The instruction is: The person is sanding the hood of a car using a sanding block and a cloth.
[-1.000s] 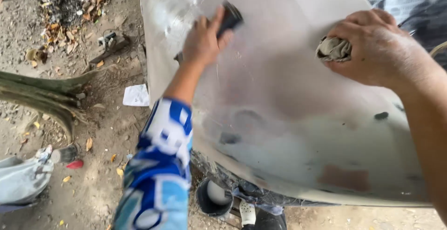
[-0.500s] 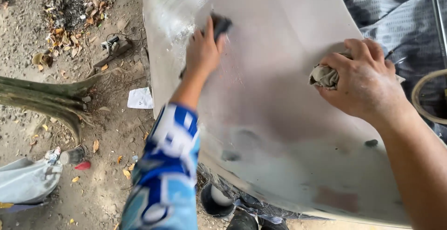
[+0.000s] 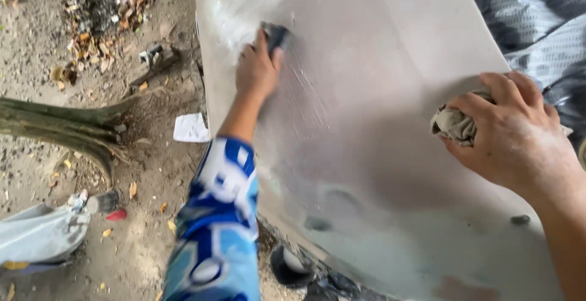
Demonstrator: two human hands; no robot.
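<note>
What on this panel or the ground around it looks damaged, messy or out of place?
The panel is patchy: dull grey blotches and a reddish spot near its lower edge, with scuffed streaks beside the left hand and its dark block. The right hand grips a rag. Litter and a paper scrap lie on the dirt.

— What is the ground like here?
— Bare, sandy dirt (image 3: 152,173) in soft daylight, outdoors. A thick tree root (image 3: 55,127) runs across it at the left.
— And farther off?
— A heap of dry leaves and rubbish (image 3: 104,14) at the far left, a white paper scrap (image 3: 190,128) nearer, striped grey cloth (image 3: 537,26) at the far right.
</note>
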